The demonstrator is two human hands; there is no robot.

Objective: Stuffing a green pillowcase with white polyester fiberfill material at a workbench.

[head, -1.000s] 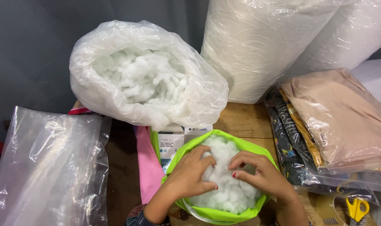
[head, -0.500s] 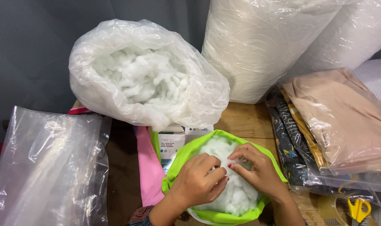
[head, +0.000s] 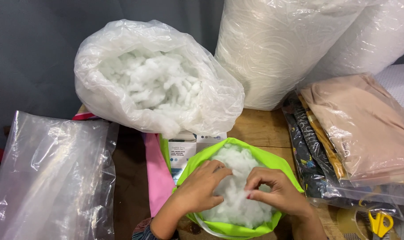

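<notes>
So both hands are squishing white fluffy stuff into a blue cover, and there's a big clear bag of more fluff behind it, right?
Almost. The cover is bright green, not blue, as the head view shows. The rest holds: the left hand and the right hand both press into the white fluffy stuffing inside it, and the big clear bag of more fluff sits behind it.

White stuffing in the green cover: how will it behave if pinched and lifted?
The white stuffing looks fluffy, so probably very light and squashy. Its loose clumps suggest a pinch pulls off a tuft, not the mass. The green cover looks thin, likely floppy.
</notes>
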